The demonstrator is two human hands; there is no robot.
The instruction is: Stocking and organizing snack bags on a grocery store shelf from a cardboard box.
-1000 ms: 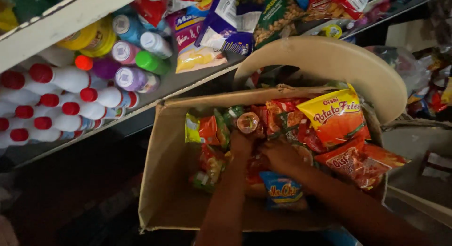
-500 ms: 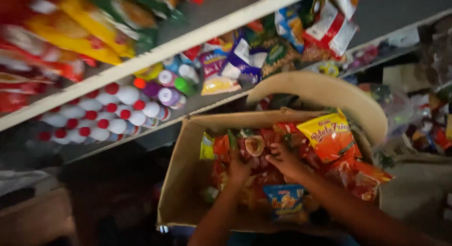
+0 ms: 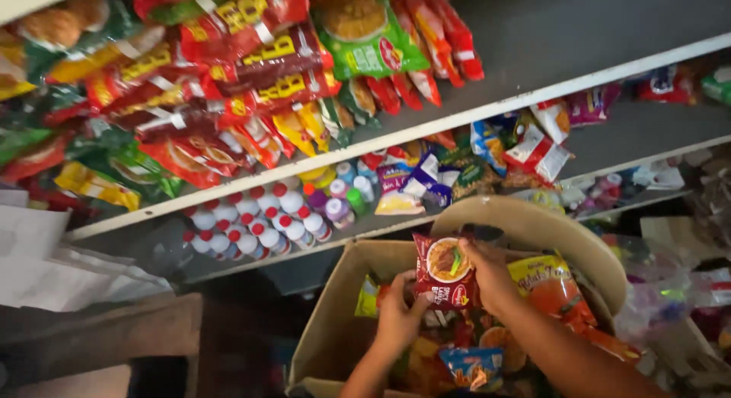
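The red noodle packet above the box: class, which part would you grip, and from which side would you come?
Grip the red packet by its two side edges, one hand from each side. It is flat, held upright and facing the camera, so its edges are free. The left hand already pinches the lower left corner, and the right hand the right edge.

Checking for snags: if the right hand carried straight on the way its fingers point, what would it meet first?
Probably the red noodle packet that the right hand already grips; beyond it, the left hand, though depth is unclear.

Dim, soft motion blur throughout; shelves lit brighter, lower left in shadow.
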